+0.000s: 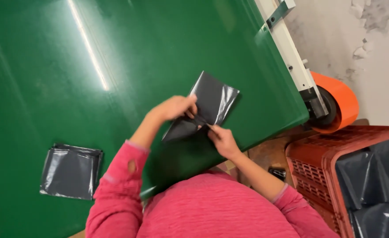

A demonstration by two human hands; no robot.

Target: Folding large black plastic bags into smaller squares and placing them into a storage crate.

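Note:
A dark grey plastic bag [212, 99] lies partly folded on the green table [93, 66]. My left hand [174, 108] presses on the bag's middle, fingers curled over the fold. My right hand [223, 141] pinches the bag's near edge between thumb and fingers. Both arms wear pink sleeves. A stack of folded grey bags [71, 172] rests at the table's near left, away from both hands.
A red plastic crate [318, 163] with several grey bags [375, 185] in it stands at the right, below the table edge. An orange wheel [340, 103] and a white metal frame [291, 57] sit at the table's right side.

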